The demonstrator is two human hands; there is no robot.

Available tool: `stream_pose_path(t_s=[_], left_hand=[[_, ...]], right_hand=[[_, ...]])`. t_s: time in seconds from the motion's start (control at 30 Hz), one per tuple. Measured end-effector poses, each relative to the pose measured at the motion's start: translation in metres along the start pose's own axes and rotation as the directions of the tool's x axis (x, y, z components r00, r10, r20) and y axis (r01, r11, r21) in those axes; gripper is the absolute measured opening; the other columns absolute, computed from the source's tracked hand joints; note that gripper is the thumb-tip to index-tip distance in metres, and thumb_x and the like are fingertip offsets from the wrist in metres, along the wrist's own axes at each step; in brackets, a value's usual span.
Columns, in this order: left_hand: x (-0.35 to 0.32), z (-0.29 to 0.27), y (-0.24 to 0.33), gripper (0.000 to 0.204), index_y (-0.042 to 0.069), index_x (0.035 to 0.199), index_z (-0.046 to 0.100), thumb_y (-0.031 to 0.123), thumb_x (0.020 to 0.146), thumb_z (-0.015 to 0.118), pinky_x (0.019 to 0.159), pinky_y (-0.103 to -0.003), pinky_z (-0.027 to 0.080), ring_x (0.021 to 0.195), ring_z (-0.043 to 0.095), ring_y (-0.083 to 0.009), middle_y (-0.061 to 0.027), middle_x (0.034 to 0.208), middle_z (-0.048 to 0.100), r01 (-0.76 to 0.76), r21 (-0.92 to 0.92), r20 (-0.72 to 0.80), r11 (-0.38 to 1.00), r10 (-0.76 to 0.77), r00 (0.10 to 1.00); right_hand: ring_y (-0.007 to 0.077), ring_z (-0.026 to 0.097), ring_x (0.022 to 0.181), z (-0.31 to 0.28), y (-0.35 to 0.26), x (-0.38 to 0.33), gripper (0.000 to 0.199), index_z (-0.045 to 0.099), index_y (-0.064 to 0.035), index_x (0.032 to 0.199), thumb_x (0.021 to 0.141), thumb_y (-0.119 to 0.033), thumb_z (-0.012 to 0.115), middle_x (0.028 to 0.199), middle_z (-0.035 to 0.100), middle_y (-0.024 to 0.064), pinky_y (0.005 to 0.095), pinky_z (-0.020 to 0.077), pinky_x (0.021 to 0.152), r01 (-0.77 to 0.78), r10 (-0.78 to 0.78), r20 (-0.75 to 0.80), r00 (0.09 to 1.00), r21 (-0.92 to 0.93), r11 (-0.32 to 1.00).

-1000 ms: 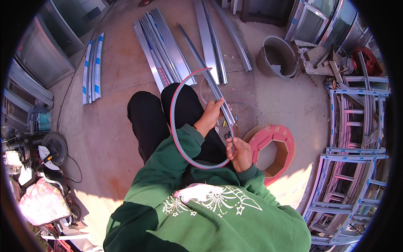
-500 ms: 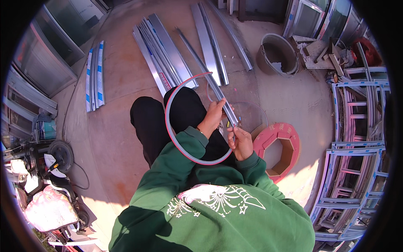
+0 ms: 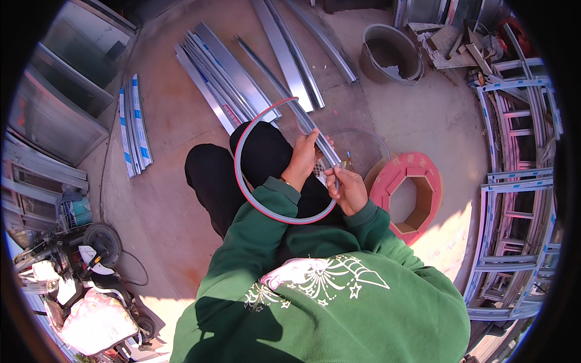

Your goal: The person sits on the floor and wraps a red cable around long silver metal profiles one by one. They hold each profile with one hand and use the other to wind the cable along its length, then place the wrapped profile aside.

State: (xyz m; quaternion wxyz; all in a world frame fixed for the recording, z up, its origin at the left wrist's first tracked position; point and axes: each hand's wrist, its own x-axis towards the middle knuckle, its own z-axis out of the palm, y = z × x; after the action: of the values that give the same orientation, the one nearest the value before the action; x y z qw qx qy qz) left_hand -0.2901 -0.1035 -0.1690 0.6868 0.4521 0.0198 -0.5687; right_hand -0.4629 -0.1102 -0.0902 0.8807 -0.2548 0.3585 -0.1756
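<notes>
Got the metal bar (image 3: 304,119) in my left hand (image 3: 302,160), fingers curled round it close to its lower end, mid-frame. It slants away toward the upper middle. My right hand (image 3: 349,190) is just beside that lower end, thumb and finger pinched narrow on the red-and-grey strip (image 3: 290,221). The strip makes one big loop, round over my left wrist and right knee, and its top reaches the bar again higher up; can't tell if they touch there.

Red cardboard reel (image 3: 387,196) lies on the floor, right of centre, near my right hand. More profiles (image 3: 233,65) lie in the upper middle, bucket (image 3: 376,68) upper right, window frames (image 3: 517,184) stacked down the right edge, and a scooter (image 3: 100,323) sits lower left.
</notes>
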Motion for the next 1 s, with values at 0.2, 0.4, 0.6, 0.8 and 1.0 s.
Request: stream_pose_path(t_s=[0.2,0.4,0.6,0.8,1.0], left_hand=[[0.000,-0.001,-0.001,0.037,-0.005,0.107,0.056,0.032,0.104,0.053,0.084,-0.045,0.061,0.095,0.070,-0.0300,-0.0181,0.103,0.067,0.007,0.009,-0.005,1.000,-0.007,1.000],[0.001,-0.004,-0.002,0.039,-0.007,0.108,0.058,0.032,0.104,0.052,0.085,-0.044,0.060,0.095,0.069,-0.0291,-0.0175,0.102,0.066,0.007,-0.026,0.013,1.000,-0.006,1.000],[0.000,-0.002,-0.002,0.038,-0.006,0.107,0.057,0.032,0.104,0.052,0.085,-0.044,0.061,0.094,0.069,-0.0289,-0.0176,0.101,0.066,-0.007,-0.009,-0.007,1.000,0.007,1.000],[-0.002,-0.003,-0.002,0.038,-0.006,0.106,0.058,0.032,0.105,0.051,0.084,-0.044,0.060,0.094,0.069,-0.0280,-0.0167,0.101,0.066,-0.020,-0.010,0.005,1.000,0.020,1.000],[0.000,-0.004,-0.003,0.039,-0.007,0.107,0.059,0.032,0.104,0.052,0.084,-0.043,0.061,0.094,0.069,-0.0283,-0.0166,0.100,0.066,0.010,0.008,0.004,1.000,-0.010,1.000]], right_hand=[[0.0132,0.054,0.053,-0.004,0.004,-0.022,0.030,0.060,0.0046,0.102,0.106,-0.021,0.045,0.074,0.063,0.0090,0.0241,0.0401,0.047,-0.053,0.048,-0.059,0.997,-0.094,0.994],[0.0142,0.052,0.055,0.001,0.002,-0.001,0.031,0.060,0.0061,0.105,0.105,-0.021,0.047,0.076,0.063,0.0084,0.0261,0.0421,0.053,0.005,-0.005,-0.006,1.000,-0.037,0.999],[0.0154,0.056,0.054,-0.008,0.007,-0.018,0.031,0.061,0.0062,0.103,0.106,-0.021,0.046,0.077,0.065,0.0111,0.0251,0.0423,0.049,-0.027,0.024,-0.054,0.998,-0.049,0.998],[0.0147,0.054,0.052,-0.009,0.010,0.008,0.030,0.062,0.0067,0.102,0.105,-0.019,0.046,0.076,0.066,0.0113,0.0260,0.0409,0.048,0.007,-0.007,-0.017,1.000,-0.022,1.000],[0.0136,0.054,0.051,-0.010,0.009,-0.004,0.029,0.061,0.0068,0.103,0.105,-0.019,0.046,0.074,0.064,0.0111,0.0259,0.0425,0.048,0.037,-0.040,-0.027,0.999,-0.089,0.995]])
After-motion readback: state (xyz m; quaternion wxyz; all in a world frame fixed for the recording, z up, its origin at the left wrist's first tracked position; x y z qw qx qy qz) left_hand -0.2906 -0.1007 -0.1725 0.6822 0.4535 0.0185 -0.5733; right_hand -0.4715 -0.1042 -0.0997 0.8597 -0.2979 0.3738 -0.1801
